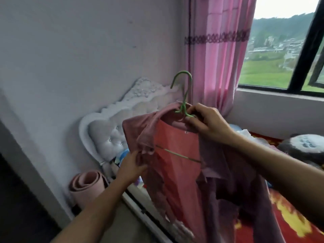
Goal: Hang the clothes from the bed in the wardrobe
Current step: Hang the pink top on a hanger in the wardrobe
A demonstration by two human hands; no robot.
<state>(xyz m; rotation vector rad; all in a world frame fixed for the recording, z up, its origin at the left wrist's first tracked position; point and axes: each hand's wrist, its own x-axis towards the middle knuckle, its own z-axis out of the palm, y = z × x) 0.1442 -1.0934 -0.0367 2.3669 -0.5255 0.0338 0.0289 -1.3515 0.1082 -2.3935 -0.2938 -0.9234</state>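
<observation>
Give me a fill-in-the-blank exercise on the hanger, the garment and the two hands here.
1. The right hand pinches the hanger just below its hook; the hanger's colour is ____.
2. The left hand grips the side of the pink garment, which is draped over the ____.
3. The curtain beside the window is coloured ____.
Missing words: green; hanger; pink.

White wall; pink curtain beside dark-framed window; white tufted headboard.
</observation>
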